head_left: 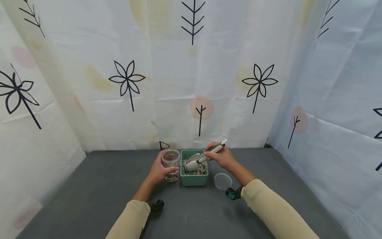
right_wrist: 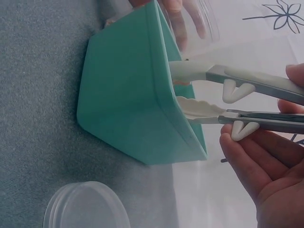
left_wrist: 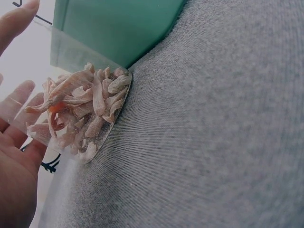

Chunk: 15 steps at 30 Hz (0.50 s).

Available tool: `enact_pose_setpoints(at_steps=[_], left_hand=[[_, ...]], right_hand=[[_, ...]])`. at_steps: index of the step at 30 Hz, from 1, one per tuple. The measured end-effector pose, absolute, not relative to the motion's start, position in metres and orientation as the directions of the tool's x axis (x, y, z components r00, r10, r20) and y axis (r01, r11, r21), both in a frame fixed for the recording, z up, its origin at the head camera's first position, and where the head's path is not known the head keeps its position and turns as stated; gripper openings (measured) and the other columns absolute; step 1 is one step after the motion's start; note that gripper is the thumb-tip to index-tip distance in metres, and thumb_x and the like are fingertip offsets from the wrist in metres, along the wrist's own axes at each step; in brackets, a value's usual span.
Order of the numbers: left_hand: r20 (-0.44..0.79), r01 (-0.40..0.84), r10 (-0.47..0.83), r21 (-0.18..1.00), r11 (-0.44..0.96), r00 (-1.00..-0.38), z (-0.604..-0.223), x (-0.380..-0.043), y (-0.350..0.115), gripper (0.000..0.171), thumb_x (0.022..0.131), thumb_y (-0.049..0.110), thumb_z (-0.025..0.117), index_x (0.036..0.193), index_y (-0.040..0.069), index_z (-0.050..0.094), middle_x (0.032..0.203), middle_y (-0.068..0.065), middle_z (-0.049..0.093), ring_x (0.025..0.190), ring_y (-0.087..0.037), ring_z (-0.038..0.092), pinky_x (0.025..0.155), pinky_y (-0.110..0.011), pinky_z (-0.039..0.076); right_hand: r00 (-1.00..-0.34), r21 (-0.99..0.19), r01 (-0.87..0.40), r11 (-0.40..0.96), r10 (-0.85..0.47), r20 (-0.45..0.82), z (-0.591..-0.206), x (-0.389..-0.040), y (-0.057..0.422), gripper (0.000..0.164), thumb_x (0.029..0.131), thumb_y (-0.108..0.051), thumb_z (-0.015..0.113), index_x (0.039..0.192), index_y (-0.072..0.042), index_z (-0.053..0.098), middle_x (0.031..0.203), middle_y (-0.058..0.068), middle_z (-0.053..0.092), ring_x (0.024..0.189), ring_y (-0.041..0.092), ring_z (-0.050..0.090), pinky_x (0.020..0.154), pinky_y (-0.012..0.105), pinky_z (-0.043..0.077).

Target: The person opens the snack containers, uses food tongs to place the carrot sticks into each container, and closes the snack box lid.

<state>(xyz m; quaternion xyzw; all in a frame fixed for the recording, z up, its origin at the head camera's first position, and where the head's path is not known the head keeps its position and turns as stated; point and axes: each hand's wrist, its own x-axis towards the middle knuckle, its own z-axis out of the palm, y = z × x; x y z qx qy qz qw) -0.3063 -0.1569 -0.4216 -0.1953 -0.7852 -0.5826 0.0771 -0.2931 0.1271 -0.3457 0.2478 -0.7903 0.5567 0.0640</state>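
My left hand (head_left: 159, 170) grips a clear plastic jar (head_left: 171, 162) from its left side, thumb across the front. In the left wrist view, pale dusty dried strips (left_wrist: 85, 107) cover the bottom of the jar. Just right of it stands a green box (head_left: 194, 180), holding more strips (head_left: 200, 169). My right hand (head_left: 219, 156) holds white-and-grey tongs (head_left: 206, 157) over the box. Their scalloped heads (right_wrist: 197, 107) reach past its rim, the two arms spread apart in the right wrist view. What lies between the heads is hidden by the box wall there.
A round translucent lid (head_left: 223, 181) lies on the grey table (head_left: 185, 215), right of the box and near my right wrist. Behind the table hangs a white patterned cloth (head_left: 179, 122), with more cloth along both sides.
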Motion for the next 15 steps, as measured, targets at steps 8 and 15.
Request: enact_pose_setpoints(at_steps=[8,15], left_hand=[[0.348,0.394,0.206,0.883,0.256,-0.915,-0.435,-0.319,-0.160,0.087,0.078,0.006,0.083,0.148,0.002,0.031,0.135,-0.025,0.051,0.118,-0.038,0.052,0.093,-0.056,0.042],[0.370,0.408,0.182,0.873,0.267,-0.911,-0.451,-0.332,-0.162,0.086,0.076,0.012,0.085,0.146,0.009,0.034,0.132,-0.018,0.055,0.116,-0.033,0.055,0.089,-0.049,0.046]], right_hand=[[-0.859,-0.845,-0.490,0.215,-0.283,0.426,-0.355,-0.308,0.132,0.013,0.088,-0.004,0.070,0.095,0.007,0.065,0.090,0.017,0.066,0.081,0.039,0.064,0.070,0.047,0.055],[-0.866,-0.850,-0.484,0.209,-0.258,0.429,-0.356,-0.317,0.137,0.015,0.088,-0.009,0.072,0.096,0.003,0.066,0.092,0.014,0.066,0.081,0.027,0.066,0.071,0.049,0.055]])
